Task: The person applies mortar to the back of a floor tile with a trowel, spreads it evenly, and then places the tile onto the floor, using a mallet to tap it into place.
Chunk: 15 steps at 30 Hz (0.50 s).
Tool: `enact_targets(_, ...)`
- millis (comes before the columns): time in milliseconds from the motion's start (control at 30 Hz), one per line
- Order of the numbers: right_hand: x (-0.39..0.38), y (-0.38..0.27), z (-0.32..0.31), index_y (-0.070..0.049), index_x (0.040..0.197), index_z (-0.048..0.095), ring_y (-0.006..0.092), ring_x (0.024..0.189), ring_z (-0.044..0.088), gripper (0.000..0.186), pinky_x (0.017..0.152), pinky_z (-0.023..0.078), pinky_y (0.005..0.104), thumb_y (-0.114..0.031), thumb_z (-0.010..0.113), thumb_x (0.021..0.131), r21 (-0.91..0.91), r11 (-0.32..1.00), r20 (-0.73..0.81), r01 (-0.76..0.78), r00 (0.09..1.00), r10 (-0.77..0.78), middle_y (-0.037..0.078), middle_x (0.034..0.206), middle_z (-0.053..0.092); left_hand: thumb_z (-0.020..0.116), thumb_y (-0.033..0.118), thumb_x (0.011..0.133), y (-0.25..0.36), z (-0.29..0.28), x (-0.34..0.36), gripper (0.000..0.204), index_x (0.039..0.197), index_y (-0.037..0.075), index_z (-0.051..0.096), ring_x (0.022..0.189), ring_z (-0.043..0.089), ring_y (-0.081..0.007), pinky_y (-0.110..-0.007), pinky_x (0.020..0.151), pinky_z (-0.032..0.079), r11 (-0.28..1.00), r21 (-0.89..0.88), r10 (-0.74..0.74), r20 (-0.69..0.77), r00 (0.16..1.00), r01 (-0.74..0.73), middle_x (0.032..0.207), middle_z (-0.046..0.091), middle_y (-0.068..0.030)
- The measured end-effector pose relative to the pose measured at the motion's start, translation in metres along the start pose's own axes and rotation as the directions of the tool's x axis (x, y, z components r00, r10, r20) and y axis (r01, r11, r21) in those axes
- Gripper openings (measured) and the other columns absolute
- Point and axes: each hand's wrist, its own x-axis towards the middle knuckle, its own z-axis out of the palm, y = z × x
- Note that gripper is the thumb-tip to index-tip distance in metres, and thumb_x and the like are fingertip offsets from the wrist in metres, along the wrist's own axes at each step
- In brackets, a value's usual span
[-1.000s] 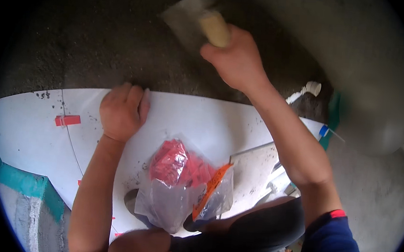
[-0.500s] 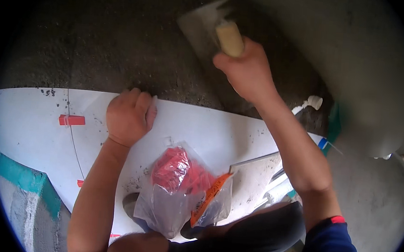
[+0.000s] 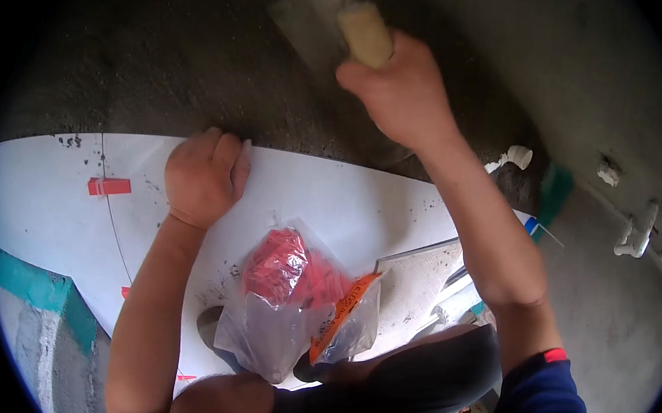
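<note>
Trowel (image 3: 311, 22) out over the mortar (image 3: 187, 66), well past the far edge of the white tiles (image 3: 324, 198), and you have it by its pale yellow handle (image 3: 366, 34)! Your right hand (image 3: 404, 89) is wrapped round that grip, fingers closed firmly, thumb toward the left, arm stretched long across the tiles' right part. Blade tilted across your view, its outer corner fading into shadow; whether it touches the mortar, I cannot tell.

Over to your left hand (image 3: 204, 178), planted at the tiles' far edge. Your fingers bend down there with the tips hidden, so whether they are clenched or simply resting, I cannot tell.

Left of it, a red wedge (image 3: 110, 186) sits across the seam, and dark crumbs (image 3: 71, 141) dot the far edge near the far left corner. Below and between your forearms lies a clear plastic bag (image 3: 268, 340) full of red pieces (image 3: 281, 260), an orange strip (image 3: 338, 322) down its right side. A cream board (image 3: 413, 289) is just right of the bag. Out by the tiles' right corner there's a small blue piece (image 3: 531, 225), and beyond it a white pipe (image 3: 517, 156) on the mortar side.
</note>
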Motion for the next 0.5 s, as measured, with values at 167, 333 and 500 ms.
enact_targets(167,-0.017,0.072,-0.001,-0.002,0.085,0.062,0.0097,0.054,0.054,0.023,0.051,0.043,0.028,-0.019,0.069,0.073,-0.2,0.96,-0.2,0.197,0.951,-0.237,0.002,0.063,0.059,0.067,0.014,0.081,-0.001,0.011,0.011,0.016,0.072,0.01,0.054,0.061,0.054,-0.0265,-0.037,0.053,0.045,1.0,0.0,0.021,-0.007,1.0,-0.021,0.069,0.051,-0.0076)
enact_targets(333,-0.027,-0.04,-0.065,-0.002,0.088,0.061,0.0072,0.055,0.051,0.023,0.05,0.04,0.0253,-0.018,0.071,0.074,-0.073,0.992,-0.176,0.104,0.978,-0.116,0.0,0.067,0.057,0.067,0.015,0.076,0.003,0.002,0.003,0.014,0.074,0.01,0.055,0.064,0.056,-0.028,-0.04,0.056,0.046,1.0,0.009,-0.016,-0.022,1.0,0.016,0.071,0.053,-0.0088)
enact_targets(500,-0.066,-0.052,-0.058,0.002,0.099,0.062,0.0126,0.076,0.056,0.033,0.072,0.047,0.0293,-0.018,0.072,0.075,-0.058,0.995,0.005,0.079,0.997,-0.079,0.005,0.081,0.062,0.066,0.018,0.068,-0.003,0.014,-0.009,0.013,0.072,0.01,0.056,0.07,0.059,-0.0276,-0.041,0.062,0.05,0.992,-0.117,-0.036,0.063,0.997,0.043,0.074,0.057,-0.0086)
